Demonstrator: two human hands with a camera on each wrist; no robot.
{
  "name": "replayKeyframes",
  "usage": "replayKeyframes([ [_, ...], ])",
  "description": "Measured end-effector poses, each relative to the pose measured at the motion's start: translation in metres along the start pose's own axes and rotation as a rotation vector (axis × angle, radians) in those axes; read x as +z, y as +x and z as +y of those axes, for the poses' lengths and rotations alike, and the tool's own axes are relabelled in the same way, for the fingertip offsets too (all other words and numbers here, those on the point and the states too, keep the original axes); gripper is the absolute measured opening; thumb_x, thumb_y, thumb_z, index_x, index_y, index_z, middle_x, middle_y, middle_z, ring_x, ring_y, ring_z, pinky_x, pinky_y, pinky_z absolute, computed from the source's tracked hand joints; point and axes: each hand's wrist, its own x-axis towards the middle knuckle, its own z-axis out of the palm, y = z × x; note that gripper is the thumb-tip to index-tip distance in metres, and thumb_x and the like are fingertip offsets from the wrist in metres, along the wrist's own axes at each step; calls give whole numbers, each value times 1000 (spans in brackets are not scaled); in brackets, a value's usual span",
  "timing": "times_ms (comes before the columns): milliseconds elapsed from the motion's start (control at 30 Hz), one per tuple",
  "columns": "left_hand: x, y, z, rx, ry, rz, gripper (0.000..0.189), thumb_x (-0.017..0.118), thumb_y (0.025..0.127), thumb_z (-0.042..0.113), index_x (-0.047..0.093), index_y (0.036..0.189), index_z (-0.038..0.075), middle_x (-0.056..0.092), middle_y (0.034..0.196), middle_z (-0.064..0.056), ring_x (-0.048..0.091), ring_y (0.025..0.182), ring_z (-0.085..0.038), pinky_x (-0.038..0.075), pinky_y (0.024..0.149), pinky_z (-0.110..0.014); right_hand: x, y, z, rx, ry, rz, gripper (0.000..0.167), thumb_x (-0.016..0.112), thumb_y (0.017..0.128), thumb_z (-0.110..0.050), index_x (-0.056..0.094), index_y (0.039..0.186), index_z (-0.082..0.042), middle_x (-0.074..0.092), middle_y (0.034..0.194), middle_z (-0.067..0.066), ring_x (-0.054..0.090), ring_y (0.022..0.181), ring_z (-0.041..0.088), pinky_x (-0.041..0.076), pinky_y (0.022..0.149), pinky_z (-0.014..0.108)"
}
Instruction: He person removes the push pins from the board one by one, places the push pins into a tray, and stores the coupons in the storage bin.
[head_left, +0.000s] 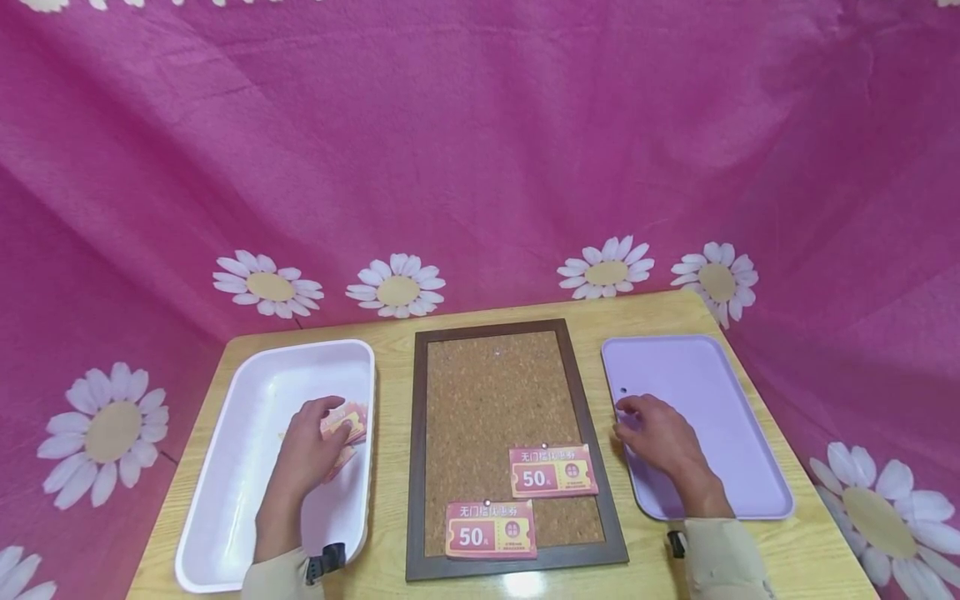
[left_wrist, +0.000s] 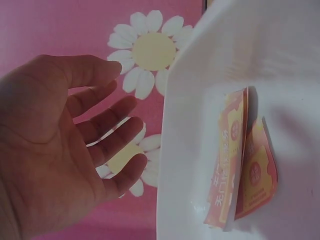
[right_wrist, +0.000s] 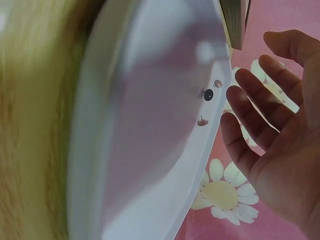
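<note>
My left hand (head_left: 306, 450) hovers over the white tub (head_left: 243, 450), its fingers loosely bent and holding nothing. Below it lie several pink-and-yellow paper coupons (left_wrist: 230, 160), loosely stacked and slightly curled. Over the left side of a lilac tray (head_left: 727, 417) is my right hand (head_left: 667, 437), fingers apart and relaxed, nothing between them. Near those fingertips, the right wrist view shows a few thumbtacks (right_wrist: 208, 94) lying in the tray. Between the hands lies a framed corkboard (head_left: 472, 400). It bears an upper coupon (head_left: 555, 473) and a lower coupon (head_left: 491, 532), each with a tack at its top edge.
All three stand on a wooden table (head_left: 393, 375): tub left, corkboard in the middle, tray right. A magenta cloth (head_left: 480, 167) with daisies hangs behind and at both sides. The tub's raised wall (head_left: 369, 392) rises beside the corkboard.
</note>
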Motion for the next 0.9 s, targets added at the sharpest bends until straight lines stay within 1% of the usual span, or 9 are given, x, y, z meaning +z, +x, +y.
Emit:
replayKeyframes([
  [167,4,0,6,52,-3,26,45,58,91,17,50,133,3,50,135,-24,44,126,-41,35,104,-57,3,-1,-5,-30,10,29,33,70,81,-27,67,110,-11,67,101,9,63,91,27,49,78,49],
  [200,6,0,8,63,-6,29,44,58,90,16,50,132,3,50,135,-23,45,126,-41,33,106,-56,4,-1,-6,-36,12,32,33,71,81,-26,67,110,-11,67,101,8,63,90,26,49,78,48],
  [367,11,1,14,101,-7,24,44,60,90,15,52,131,3,51,135,-22,45,129,-40,30,111,-54,6,-1,-11,-57,27,45,30,71,81,-26,68,108,-13,66,96,5,60,84,21,48,75,43],
  [400,12,1,15,104,-5,20,44,60,90,15,52,131,3,51,136,-22,44,130,-39,29,112,-54,7,-1,-12,-61,27,46,30,71,81,-27,68,108,-13,66,95,4,59,83,20,48,74,42],
  [433,13,1,17,105,-2,19,44,61,90,15,52,131,3,51,135,-22,44,130,-39,32,110,-55,7,-1,-13,-65,30,46,29,71,81,-26,68,107,-13,66,94,4,59,82,20,48,74,41],
  [600,18,-2,23,113,18,10,43,61,88,15,53,130,4,52,135,-20,45,130,-39,36,107,-55,13,-2,-19,-54,25,14,29,71,80,-27,68,106,-14,65,91,0,58,81,17,48,75,41],
  [667,20,-3,26,133,22,14,43,61,88,15,54,129,4,53,134,-20,46,128,-39,37,106,-55,16,-3,-22,-46,32,-1,29,71,80,-28,68,106,-15,65,92,0,60,83,17,49,76,41],
  [767,23,-4,31,161,12,4,43,62,88,15,55,129,4,54,133,-20,48,126,-39,39,103,-55,18,-3,-27,-40,53,-19,30,72,81,-29,68,107,-16,66,94,0,62,86,18,50,77,43],
  [900,28,-5,36,168,-7,-24,43,63,89,18,55,130,7,54,134,-18,49,125,-37,41,102,-54,21,-3,-33,-34,69,-41,28,72,81,-31,69,106,-18,67,98,0,62,89,19,50,80,44],
])
